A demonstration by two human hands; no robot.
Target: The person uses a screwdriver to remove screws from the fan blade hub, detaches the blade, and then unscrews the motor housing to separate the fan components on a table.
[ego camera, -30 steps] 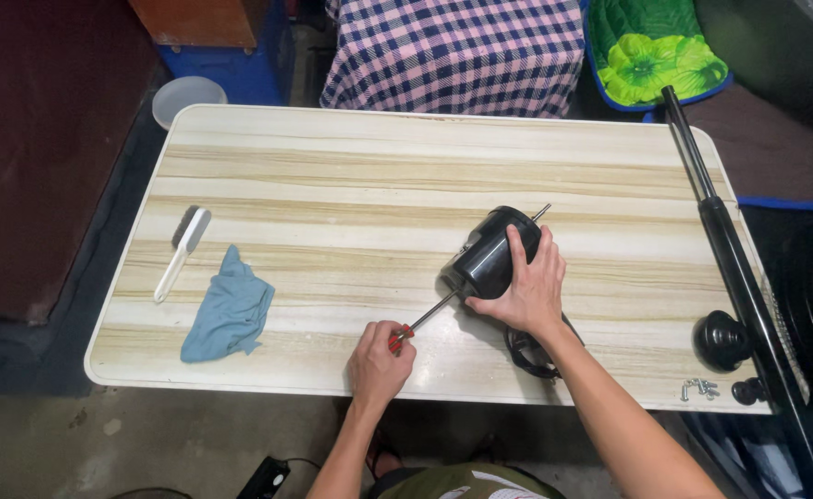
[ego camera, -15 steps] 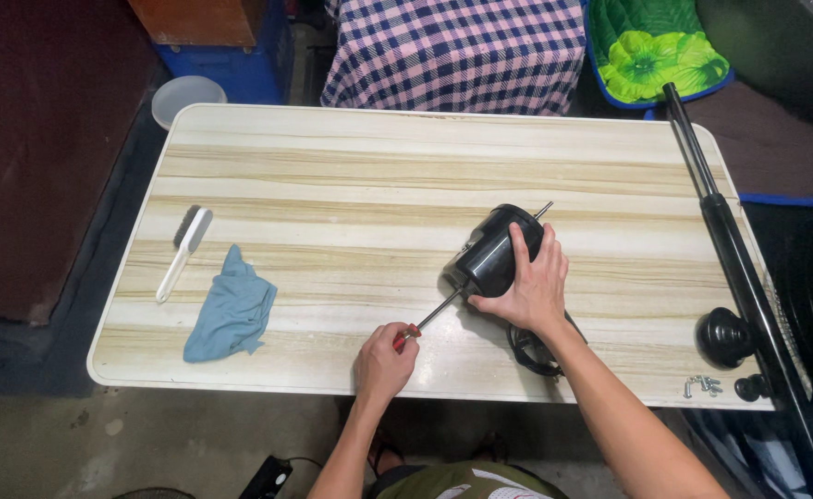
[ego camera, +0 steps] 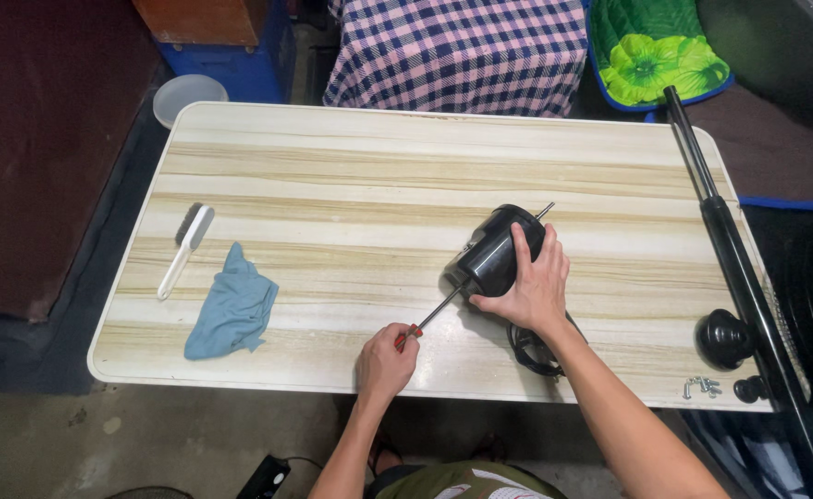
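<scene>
Left grip (ego camera: 386,362) still clasps the screwdriver (ego camera: 429,319), right grip (ego camera: 528,282) still clamps the motor (ego camera: 491,254), positions unchanged.

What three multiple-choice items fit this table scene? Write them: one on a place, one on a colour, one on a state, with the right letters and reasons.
1. Where does the blue cloth lie?
A. left part of the table, beside the white brush
B. under the motor
C. on the floor

2. What colour is the motor?
A. white
B. black
C. green

3. What is the left hand doing?
A. resting flat and empty
B. gripping the screwdriver, tip at the motor
C. lifting the cloth

Answers: 1 A, the cloth sits just right of the brush. 2 B, its housing is black. 3 B, the fist closes on the red handle while the right hand steadies the motor.
</scene>
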